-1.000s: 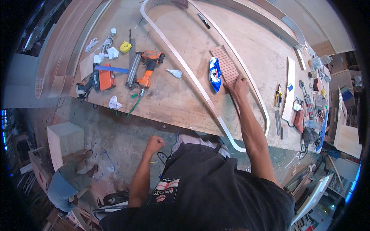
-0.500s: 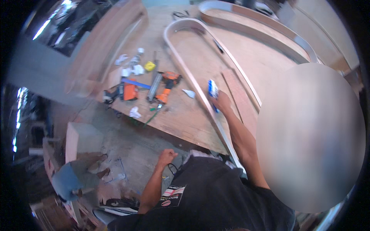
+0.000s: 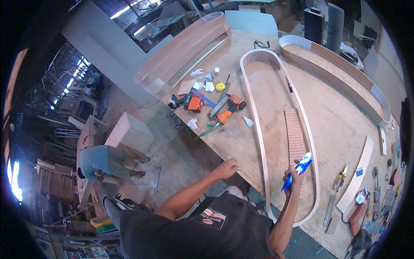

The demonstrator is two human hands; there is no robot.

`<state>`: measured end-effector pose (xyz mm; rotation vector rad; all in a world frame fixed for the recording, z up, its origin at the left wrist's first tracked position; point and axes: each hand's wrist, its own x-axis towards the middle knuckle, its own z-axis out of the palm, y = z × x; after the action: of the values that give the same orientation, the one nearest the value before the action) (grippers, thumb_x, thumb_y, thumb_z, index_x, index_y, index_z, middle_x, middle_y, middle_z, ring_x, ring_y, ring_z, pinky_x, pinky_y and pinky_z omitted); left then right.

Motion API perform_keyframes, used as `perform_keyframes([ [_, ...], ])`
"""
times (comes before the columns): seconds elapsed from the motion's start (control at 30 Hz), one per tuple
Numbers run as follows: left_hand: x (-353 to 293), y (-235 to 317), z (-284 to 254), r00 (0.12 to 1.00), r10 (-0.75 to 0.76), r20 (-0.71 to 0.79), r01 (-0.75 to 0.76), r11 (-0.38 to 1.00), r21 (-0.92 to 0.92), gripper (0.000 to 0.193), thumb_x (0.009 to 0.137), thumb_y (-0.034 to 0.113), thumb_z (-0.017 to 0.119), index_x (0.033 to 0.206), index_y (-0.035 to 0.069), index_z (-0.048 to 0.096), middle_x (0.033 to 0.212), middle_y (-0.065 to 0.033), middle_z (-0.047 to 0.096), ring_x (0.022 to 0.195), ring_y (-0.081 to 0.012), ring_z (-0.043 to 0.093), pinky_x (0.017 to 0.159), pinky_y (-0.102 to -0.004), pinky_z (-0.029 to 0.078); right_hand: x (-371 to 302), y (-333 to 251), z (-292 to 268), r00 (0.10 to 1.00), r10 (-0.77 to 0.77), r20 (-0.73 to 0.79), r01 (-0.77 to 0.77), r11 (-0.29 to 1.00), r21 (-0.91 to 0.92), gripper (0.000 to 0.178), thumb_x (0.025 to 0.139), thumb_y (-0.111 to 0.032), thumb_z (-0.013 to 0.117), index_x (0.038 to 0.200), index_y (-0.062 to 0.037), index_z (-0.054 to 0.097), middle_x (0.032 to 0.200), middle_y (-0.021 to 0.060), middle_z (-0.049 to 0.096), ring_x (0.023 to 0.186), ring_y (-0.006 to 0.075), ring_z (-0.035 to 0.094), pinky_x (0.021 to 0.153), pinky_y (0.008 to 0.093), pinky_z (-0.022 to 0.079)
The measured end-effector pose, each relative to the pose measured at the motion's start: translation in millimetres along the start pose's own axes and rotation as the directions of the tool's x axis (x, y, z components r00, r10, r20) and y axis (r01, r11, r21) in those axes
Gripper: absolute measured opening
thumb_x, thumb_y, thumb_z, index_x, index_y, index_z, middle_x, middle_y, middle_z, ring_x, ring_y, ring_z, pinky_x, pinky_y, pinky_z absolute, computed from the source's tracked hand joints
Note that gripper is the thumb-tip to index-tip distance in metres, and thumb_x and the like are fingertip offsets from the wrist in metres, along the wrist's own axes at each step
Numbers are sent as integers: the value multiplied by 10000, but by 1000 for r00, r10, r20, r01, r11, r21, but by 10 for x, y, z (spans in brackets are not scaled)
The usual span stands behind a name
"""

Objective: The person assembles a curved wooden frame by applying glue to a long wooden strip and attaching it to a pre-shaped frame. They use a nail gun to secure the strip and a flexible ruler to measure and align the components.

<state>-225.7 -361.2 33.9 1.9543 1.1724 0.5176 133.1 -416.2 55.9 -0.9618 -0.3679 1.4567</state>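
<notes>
My right hand (image 3: 293, 178) is closed around a slim blue-and-white packet (image 3: 299, 171), its shiny wrapper tilted up to the right. That hand is above the near end of a long wooden oval frame (image 3: 260, 140) standing on edge on the table. Under and beyond it, a ribbed wooden strip (image 3: 295, 134) lies inside the frame. My left hand (image 3: 228, 168) hangs by the table's front edge, fingers curled in, with nothing visible in it.
An orange nail gun (image 3: 230, 109), an orange-and-black tool (image 3: 195, 102), a yellow tape measure (image 3: 221, 86) and crumpled white scraps lie left of the frame. Pliers (image 3: 340, 178) and a curved board (image 3: 356, 175) are at right. A bent-over person (image 3: 101, 162) works on the floor at left.
The view has swung, showing more of the table. My right hand has drawn back from the frame's left side toward me with the packet. My left hand has risen toward the table edge.
</notes>
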Motion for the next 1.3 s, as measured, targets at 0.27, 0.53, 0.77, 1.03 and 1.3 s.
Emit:
perform_keyframes([
  [0.27, 1106, 1087, 698, 912, 195, 361, 86, 770, -632, 523, 965, 373, 726, 1321, 35, 546, 1219, -94, 607, 1068, -174, 626, 920, -345, 528, -514, -40, 530, 999, -4, 46, 15, 971, -241, 496, 850, -136, 783, 1249, -8, 518, 884, 102, 653, 649, 173, 648, 531, 283, 539],
  [0.53, 1457, 888, 315, 811, 421, 406, 151, 521, -840, 368, 1058, 348, 592, 1291, 67, 548, 992, 43, 593, 906, -58, 572, 790, -245, 521, -67, 445, 1027, 994, -81, -68, 52, 932, -358, 311, 951, -207, 694, 1147, -17, 546, 864, 50, 617, 676, 145, 598, 561, 315, 507],
  [0.77, 1856, 390, -166, 727, 355, 588, 194, 715, -672, 488, 1015, 267, 655, 1395, -7, 522, 1213, -47, 608, 1133, -134, 560, 966, -310, 496, 279, 556, 1735, 970, -125, -209, 65, 959, -275, 413, 1007, -324, 652, 1278, -30, 548, 1040, 44, 648, 916, 158, 673, 807, 384, 599],
  [1.03, 2077, 117, -80, 784, 314, 535, 329, 520, -788, 578, 874, 264, 830, 1347, 15, 610, 1242, -66, 633, 1059, -148, 629, 875, -294, 545, 493, 362, 1860, 933, -71, -353, 3, 982, -189, 416, 908, -192, 717, 1241, 4, 562, 904, 71, 677, 759, 141, 660, 647, 287, 542],
  [1.3, 2967, 72, -196, 969, -55, 241, 158, 889, -431, 561, 825, 285, 850, 1259, 7, 629, 1152, -128, 685, 1093, -245, 658, 935, -387, 528, 673, -73, 1602, 858, -52, -511, -112, 952, -285, 414, 1013, -332, 630, 1259, -2, 591, 742, 1, 551, 651, 104, 561, 575, 270, 486],
])
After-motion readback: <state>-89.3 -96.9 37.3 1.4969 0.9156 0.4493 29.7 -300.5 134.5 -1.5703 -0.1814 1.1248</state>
